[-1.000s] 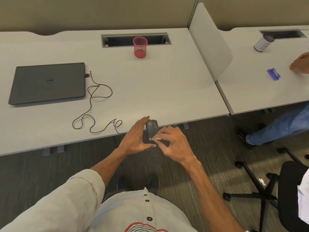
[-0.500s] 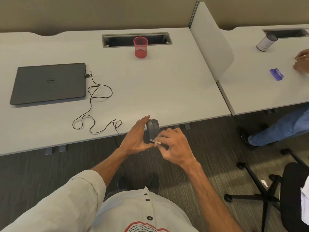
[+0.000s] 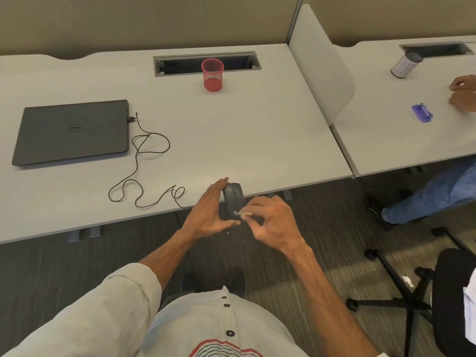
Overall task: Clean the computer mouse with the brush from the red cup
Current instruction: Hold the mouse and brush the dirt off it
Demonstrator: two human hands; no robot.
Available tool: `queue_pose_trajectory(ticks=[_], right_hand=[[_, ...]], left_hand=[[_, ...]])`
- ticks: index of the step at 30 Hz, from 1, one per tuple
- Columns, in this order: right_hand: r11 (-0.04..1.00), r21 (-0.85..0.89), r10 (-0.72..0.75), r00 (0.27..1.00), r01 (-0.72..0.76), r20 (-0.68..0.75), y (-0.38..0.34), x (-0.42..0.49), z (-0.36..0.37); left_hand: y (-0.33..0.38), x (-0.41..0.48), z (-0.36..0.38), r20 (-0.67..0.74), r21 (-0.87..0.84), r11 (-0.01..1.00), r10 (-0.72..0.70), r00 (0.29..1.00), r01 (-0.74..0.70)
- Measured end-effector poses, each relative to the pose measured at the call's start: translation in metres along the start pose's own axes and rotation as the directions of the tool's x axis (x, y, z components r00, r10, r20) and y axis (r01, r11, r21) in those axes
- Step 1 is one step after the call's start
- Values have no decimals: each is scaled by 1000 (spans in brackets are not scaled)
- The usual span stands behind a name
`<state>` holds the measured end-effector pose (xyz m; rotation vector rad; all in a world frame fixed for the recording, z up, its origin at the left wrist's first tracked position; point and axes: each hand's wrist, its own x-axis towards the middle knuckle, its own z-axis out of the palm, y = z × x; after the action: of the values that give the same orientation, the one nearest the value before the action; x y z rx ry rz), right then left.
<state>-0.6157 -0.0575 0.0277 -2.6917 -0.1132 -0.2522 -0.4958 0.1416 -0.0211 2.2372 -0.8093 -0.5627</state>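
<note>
A dark grey computer mouse (image 3: 232,197) is held just off the desk's front edge, its top facing me. My left hand (image 3: 210,211) grips it from the left, fingers along its far side and thumb under its near end. My right hand (image 3: 270,220) pinches a small pale brush (image 3: 243,214), whose tip touches the near part of the mouse. The red mesh cup (image 3: 212,74) stands at the back of the desk, in front of the cable slot.
A closed dark laptop (image 3: 73,131) lies at the left with a thin black cable (image 3: 140,171) looping toward the front edge. A white divider (image 3: 322,60) separates the neighbouring desk, where another person's hand (image 3: 463,92), a purple item (image 3: 422,113) and a cylinder (image 3: 405,64) are. An office chair (image 3: 438,292) is at right.
The brush tip has shifted slightly over the near part of the mouse. Both hands stay in about the same place.
</note>
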Motion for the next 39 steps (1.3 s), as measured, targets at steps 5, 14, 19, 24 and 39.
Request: queue_pose_trajectory(ticks=[5,14,19,24,39], right_hand=[[996,-71,42,991,-51,-125,5,12,2],[987,55,148,989,-150,26,3,2,2],[882,311,413,899,-355,-145,1,5,6],[719,473,634,760,-509,-145,-3,10,21],[614,530,737,666,-585,-118,-2,8,22]], left_hand=[[0,-3,2,6,2,1000,5,1000,-5],[0,-6,3,0,1,1000,-27,1000,27],[1,-7,4,-1,-10,1000,-29,1000,29],[3,-7,4,0,-6,999,-39,999,39],[4,-9,3,-6,-14,999,-42,999,42]])
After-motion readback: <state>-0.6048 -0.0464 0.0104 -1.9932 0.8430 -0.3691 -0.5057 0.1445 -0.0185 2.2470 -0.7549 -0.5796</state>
